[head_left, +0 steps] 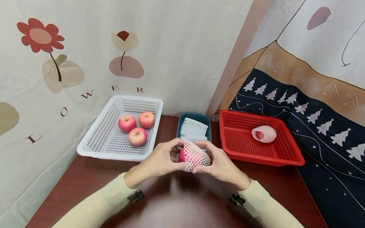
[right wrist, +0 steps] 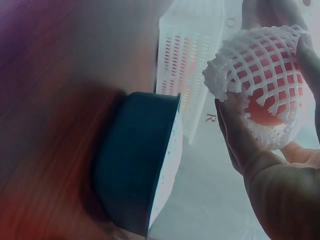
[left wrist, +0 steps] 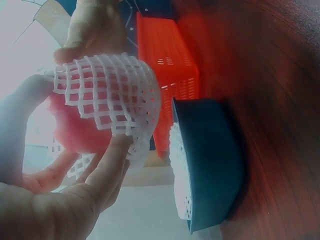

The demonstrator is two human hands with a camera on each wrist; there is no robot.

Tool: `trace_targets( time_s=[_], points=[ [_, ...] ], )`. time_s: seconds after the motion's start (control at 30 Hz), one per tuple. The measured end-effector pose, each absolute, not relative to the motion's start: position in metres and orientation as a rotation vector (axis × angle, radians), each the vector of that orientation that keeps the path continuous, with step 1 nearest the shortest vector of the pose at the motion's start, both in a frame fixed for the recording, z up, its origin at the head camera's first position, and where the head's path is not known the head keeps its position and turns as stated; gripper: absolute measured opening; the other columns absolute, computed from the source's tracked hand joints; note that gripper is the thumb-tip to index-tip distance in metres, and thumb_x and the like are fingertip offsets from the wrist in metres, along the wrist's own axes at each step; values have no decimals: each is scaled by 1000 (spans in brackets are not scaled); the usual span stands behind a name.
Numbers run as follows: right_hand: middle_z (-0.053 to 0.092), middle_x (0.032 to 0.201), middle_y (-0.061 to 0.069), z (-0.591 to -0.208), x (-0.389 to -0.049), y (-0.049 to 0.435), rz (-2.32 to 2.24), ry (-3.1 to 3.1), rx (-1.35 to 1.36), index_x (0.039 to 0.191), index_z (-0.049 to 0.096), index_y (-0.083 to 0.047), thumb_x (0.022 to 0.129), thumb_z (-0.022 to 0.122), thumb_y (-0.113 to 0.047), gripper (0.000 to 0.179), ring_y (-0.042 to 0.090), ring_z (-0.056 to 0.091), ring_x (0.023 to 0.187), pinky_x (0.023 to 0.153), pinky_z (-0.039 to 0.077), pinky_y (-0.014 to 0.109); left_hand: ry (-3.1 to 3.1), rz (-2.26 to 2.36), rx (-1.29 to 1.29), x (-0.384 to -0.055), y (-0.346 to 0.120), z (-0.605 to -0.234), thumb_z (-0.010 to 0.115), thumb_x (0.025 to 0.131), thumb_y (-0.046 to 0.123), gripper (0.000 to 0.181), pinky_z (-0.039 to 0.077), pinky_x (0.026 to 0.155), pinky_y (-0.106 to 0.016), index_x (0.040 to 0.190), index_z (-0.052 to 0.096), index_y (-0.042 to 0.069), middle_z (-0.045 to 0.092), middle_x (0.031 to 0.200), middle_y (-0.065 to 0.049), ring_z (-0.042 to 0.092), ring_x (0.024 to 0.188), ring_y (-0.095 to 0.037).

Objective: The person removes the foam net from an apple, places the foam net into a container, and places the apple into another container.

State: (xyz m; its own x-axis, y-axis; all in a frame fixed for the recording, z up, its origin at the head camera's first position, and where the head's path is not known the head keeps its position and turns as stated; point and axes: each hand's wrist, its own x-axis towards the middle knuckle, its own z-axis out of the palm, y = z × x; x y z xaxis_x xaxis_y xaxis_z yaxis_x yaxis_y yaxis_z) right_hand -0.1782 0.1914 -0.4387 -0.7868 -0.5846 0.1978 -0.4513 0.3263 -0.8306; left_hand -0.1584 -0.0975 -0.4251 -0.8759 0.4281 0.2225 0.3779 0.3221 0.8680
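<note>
Between my two hands, above the table, is a red apple (left wrist: 80, 125) with a white foam net sleeve (head_left: 196, 155) stretched over most of it. My left hand (head_left: 161, 159) holds the apple and the sleeve's edge from the left, and part of the red skin shows bare on that side. On the other side my right hand (head_left: 220, 163) grips the netted apple, thumb in front and fingers behind. In the right wrist view the sleeve's bunched end (right wrist: 217, 82) sticks out past the fingers.
Behind my hands stands a dark teal bin (head_left: 209, 126) with several white foam sleeves (head_left: 194, 128). At left, a white basket (head_left: 97, 134) holds three bare apples (head_left: 137, 136). A red basket (head_left: 232, 139) at right contains one netted apple (head_left: 265, 134). Printed curtains (head_left: 182, 57) hang behind.
</note>
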Motion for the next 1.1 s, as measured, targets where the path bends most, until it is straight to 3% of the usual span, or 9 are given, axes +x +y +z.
trace_targets(
  time_s=[0.13, 0.23, 0.37, 0.57, 0.7, 0.9, 1.1],
  points=[
    [70, 159, -8, -435, -179, 195, -1452, 2468, -992, 163, 61, -36, 94, 100, -31, 79, 17, 72, 137, 110, 66, 28, 2541, 1645, 749, -158, -99, -424, 101, 87, 23, 66, 72, 89, -26, 144, 69, 14, 82, 130, -8, 84, 106, -18],
    [75, 154, -4, -432, -179, 198, -1432, 2523, -1009, 158, 67, -31, 98, 96, -24, 67, 16, 74, 116, 91, 70, 27, 2573, 1646, 755, -158, -101, -425, 101, 87, 23, 67, 72, 89, -27, 144, 69, 13, 81, 133, -9, 84, 110, -21],
    [80, 142, 1, -427, -178, 201, -1407, 2583, -1009, 150, 73, -26, 103, 90, -20, 50, 14, 73, 97, 78, 69, 29, 2620, 1645, 767, -158, -102, -426, 101, 85, 23, 69, 73, 89, -30, 145, 69, 9, 78, 134, -12, 83, 112, -24],
    [82, 122, -6, -419, -177, 200, -1325, 2729, -1071, 133, 82, -27, 103, 92, -25, 32, 11, 68, 90, 75, 65, 30, 2685, 1600, 768, -157, -101, -426, 101, 83, 22, 70, 73, 90, -31, 144, 69, 9, 75, 129, -10, 83, 112, -24],
    [80, 114, -9, -414, -175, 200, -1270, 2827, -1107, 123, 85, -28, 98, 96, -19, 28, 11, 64, 87, 71, 63, 33, 2707, 1593, 758, -157, -101, -427, 102, 83, 22, 70, 72, 91, -32, 144, 68, 11, 73, 128, -8, 83, 113, -23],
    [83, 111, -4, -412, -172, 204, -1214, 2907, -1079, 120, 86, -23, 94, 97, -10, 32, 9, 64, 84, 70, 64, 29, 2680, 1644, 737, -156, -102, -424, 104, 85, 25, 70, 73, 88, -33, 144, 67, 18, 75, 131, -5, 82, 107, -18],
    [85, 108, 0, -410, -174, 206, -1165, 2983, -1050, 117, 85, -18, 92, 95, -4, 30, 15, 68, 82, 72, 65, 29, 2655, 1698, 722, -156, -107, -422, 104, 87, 30, 68, 73, 84, -32, 143, 67, 20, 80, 132, -4, 82, 102, -13]
  ],
)
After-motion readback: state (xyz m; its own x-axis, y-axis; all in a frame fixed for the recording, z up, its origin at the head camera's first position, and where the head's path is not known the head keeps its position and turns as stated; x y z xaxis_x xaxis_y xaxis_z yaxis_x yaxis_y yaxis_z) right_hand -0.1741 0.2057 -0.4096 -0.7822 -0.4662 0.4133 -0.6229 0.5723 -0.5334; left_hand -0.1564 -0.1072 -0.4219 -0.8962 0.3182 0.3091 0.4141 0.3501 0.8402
